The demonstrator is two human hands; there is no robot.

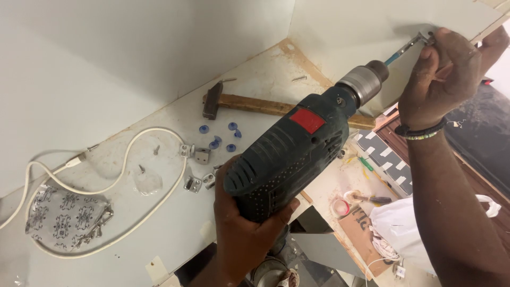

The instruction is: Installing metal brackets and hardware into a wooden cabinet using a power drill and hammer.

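My left hand (241, 226) grips the handle of a dark green power drill (297, 149) with a red patch on its side. The drill points up and to the right. Its bit (402, 51) reaches a small metal bracket (425, 37) that sits against a white panel (366, 26). My right hand (441, 74), with a dark band on the wrist, pinches that bracket at the bit's tip. The fingers hide most of the bracket.
On the white board below lie a wooden-handled hammer (255, 103), several blue plastic caps (223, 139), small metal brackets (195, 154) and loose screws. A white cable (127, 154) loops beside a patterned pouch (64, 218). Lower right are a tape roll (340, 207) and a white bag (398, 223).
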